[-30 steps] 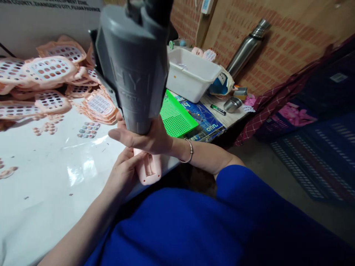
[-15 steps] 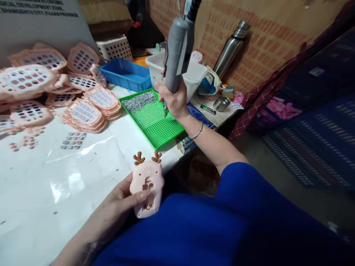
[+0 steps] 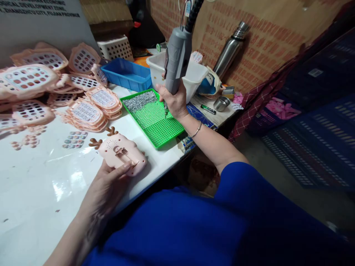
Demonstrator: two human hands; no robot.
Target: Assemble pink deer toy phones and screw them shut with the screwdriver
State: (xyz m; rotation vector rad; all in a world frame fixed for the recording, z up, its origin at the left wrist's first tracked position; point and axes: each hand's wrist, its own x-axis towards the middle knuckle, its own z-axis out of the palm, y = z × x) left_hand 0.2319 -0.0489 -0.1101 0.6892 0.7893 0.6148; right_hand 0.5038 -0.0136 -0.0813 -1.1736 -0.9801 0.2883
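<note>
My left hand (image 3: 111, 181) grips a pale pink plastic toy casing (image 3: 112, 151) with brown antlers, its back and open battery compartment facing up. The thumb lies across the lower end of that compartment. In my right hand (image 3: 175, 99) is a grey electric screwdriver (image 3: 179, 55), held upright with its bit pointing down. The bit hangs over a green perforated tray (image 3: 161, 135); whether it touches the tray I cannot tell. A heap of small silver screws (image 3: 141, 101) fills the tray's far part.
Stacks of pink panels (image 3: 85, 112) and small coloured button pieces (image 3: 74, 139) lie on the left of the white table (image 3: 33, 188). Behind the tray are a blue bin (image 3: 126, 75) and a white tub (image 3: 194, 79). A steel bottle (image 3: 230, 50) leans at the back right.
My left hand has moved the toy casing up and left from above my lap to over the table edge, tilting it leftward. My right hand and the screwdriver have hardly moved.
</note>
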